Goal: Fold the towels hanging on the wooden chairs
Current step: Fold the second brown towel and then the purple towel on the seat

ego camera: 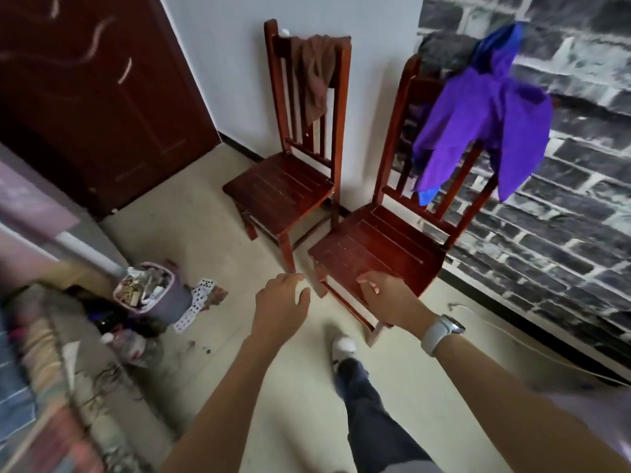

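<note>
Towels are hanging on two wooden chairs against the wall. Going left to right: dark red wardrobe (92, 97) is standing at far left, a full waste bin (150, 290) is sitting on the floor (211, 233) below it with playing cards (199, 300) lying just beside it. Left chair (290, 186) is carrying a brown towel (316, 76), draped over the top rail and hanging down the backrest. Right chair (389, 247) is standing just beside it, nearer the brick-pattern wall (563, 216); a purple towel (485, 121) is bunched over its top rail, with a blue piece showing at top and bottom. Something dark is also lying on that rail behind it, can't tell what. Left hand (281, 303) is hovering over the floor in front of the chairs, fingers loosely curled, gripping nothing. Right hand (386, 295) is reaching out over the front edge of the right chair's seat, fingers relaxed, also gripping nothing; contact with the seat unclear. White watch (442, 331) is sitting on the right wrist. One leg in dark trousers with a white shoe (345, 346) is stepping forward.
</note>
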Demonstrator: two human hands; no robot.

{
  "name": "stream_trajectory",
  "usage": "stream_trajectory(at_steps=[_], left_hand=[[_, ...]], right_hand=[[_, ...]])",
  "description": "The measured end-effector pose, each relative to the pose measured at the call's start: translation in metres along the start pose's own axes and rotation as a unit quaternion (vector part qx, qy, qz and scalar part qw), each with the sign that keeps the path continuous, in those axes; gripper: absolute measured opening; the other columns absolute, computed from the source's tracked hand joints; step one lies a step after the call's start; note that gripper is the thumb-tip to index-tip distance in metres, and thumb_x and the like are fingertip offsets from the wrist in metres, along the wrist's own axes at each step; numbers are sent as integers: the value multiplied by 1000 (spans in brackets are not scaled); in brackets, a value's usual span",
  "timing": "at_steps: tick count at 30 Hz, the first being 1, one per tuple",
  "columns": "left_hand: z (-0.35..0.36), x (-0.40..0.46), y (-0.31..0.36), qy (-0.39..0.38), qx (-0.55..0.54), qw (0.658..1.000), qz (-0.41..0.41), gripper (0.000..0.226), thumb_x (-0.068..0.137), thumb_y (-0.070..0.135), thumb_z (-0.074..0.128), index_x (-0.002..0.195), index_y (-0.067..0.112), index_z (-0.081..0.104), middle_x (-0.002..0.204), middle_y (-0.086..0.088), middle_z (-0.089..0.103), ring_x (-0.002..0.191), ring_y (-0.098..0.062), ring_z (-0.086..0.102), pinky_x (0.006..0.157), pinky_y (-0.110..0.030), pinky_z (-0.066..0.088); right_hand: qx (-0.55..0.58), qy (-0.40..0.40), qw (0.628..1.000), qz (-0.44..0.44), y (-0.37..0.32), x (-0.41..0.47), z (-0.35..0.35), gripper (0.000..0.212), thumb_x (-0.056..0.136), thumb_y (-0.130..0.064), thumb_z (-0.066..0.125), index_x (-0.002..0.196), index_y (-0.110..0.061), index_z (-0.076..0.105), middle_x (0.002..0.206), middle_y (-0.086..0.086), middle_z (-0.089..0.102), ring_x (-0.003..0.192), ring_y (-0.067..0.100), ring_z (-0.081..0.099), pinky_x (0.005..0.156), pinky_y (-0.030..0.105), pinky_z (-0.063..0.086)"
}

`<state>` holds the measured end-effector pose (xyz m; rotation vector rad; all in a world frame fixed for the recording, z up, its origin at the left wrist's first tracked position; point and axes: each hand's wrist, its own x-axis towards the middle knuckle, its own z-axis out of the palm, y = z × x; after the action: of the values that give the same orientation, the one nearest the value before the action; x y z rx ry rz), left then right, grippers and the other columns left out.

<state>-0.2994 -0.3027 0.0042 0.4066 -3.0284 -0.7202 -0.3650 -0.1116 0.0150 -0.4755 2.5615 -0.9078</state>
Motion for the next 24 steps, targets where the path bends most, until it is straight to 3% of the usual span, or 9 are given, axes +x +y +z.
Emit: stream_trajectory(at_steps=[4,9,15,19,24], left_hand=[[-14,108,-11,30,-16,999,0,28,89,21,51,114,13,59,114,-10,61,107,-29,55,88,-39,41],[-52,251,-11,28,-25,999,15,32,90,23,50,119,12,57,117,-9,60,107,-29,54,92,-42,43],[-93,385,-23,44,-22,998,50,33,91,25,47,122,14,54,120,-6,58,110,-23,53,93,-37,40],[-112,475,-36,37,-41,993,104,33,92,25,46,121,13,55,121,-6,58,112,-21,52,98,-40,42],[-128,594,-37,18,-39,980,195,33,93,25,46,123,15,53,121,-3,57,112,-17,51,96,-31,39]], right_hand=[[0,5,1000,-19,-14,103,-18,28,93,-12,43,113,-6,62,117,12,64,109,27,59,94,31,43],[-11,6,1000,-25,-43,236,-56,29,95,-14,41,113,-4,61,114,17,64,106,33,59,91,43,45],[-42,27,999,-19,-81,365,-93,30,96,-19,39,118,-13,59,115,8,64,99,24,61,85,30,45],[-59,87,994,-16,-103,445,-116,30,95,-16,39,118,-12,59,115,9,63,102,25,60,87,31,45],[-24,222,974,29,-127,535,-145,29,93,-22,41,116,-13,56,109,10,61,98,28,59,83,38,48]])
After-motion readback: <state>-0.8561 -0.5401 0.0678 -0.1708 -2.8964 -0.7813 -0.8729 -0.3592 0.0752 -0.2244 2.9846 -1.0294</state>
